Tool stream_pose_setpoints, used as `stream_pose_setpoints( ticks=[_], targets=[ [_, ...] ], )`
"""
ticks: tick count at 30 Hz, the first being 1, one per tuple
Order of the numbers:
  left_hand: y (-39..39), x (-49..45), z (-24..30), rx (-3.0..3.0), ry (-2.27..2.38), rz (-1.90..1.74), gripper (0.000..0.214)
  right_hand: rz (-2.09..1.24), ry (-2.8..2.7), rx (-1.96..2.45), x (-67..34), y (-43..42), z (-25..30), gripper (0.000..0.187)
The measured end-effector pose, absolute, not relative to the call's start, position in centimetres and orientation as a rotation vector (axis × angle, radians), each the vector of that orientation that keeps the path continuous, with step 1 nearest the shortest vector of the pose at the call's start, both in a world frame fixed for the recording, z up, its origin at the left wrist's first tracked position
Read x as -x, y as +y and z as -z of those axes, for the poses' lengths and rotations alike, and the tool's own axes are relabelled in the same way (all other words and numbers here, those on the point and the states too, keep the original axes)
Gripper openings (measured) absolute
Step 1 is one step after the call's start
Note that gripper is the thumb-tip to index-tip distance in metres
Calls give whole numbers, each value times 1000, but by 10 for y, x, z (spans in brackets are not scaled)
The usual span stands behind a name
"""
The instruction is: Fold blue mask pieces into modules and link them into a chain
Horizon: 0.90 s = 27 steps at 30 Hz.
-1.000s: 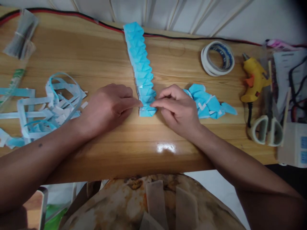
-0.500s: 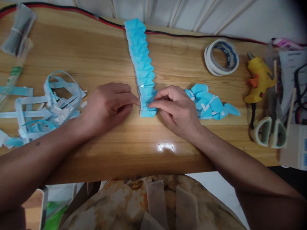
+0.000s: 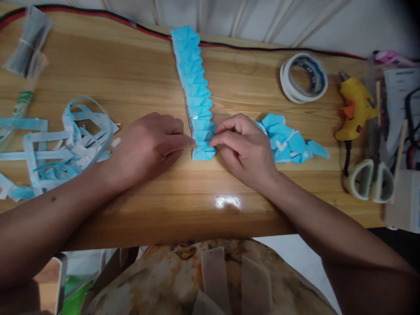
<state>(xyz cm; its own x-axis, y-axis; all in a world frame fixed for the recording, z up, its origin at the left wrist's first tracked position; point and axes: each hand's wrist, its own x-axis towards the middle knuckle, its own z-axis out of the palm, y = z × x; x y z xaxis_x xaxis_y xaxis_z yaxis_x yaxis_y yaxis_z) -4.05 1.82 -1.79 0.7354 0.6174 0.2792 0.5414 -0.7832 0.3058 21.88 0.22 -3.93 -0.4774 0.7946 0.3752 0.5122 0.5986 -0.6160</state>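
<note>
A long chain of folded blue paper pieces [image 3: 194, 83] runs from the table's far edge toward me, down the middle of the wooden table [image 3: 138, 78]. My left hand [image 3: 147, 146] rests curled on the table and presses its fingertips against the left side of the chain's near end. My right hand [image 3: 244, 148] pinches the same near end from the right, fingers bent together. Just right of that hand lies a small heap of loose folded blue pieces [image 3: 288, 142].
Blue and white paper strips [image 3: 62, 144] are piled at the left. Plastic packets [image 3: 26, 48] lie far left. A roll of tape [image 3: 303, 78], a yellow glue gun [image 3: 354, 107] and scissors [image 3: 370, 179] sit at the right. A red-black cable [image 3: 262, 47] runs along the back edge.
Both hands stay at the chain's near end, with only small finger shifts. The view has shifted slightly.
</note>
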Motion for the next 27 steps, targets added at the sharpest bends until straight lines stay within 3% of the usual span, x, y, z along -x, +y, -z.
stream_pose_setpoints(
  ticks=[6,16,27],
  targets=[
    [19,40,17,-2719,901,-583,31,-507,-2227,962,-220,2,41,35],
    [19,40,19,-2602,957,-601,30,-579,-2213,1070,-216,2,37,29],
    [18,39,14,-2647,1036,-361,43,-617,-2189,1091,-216,3,36,28]
  ],
)
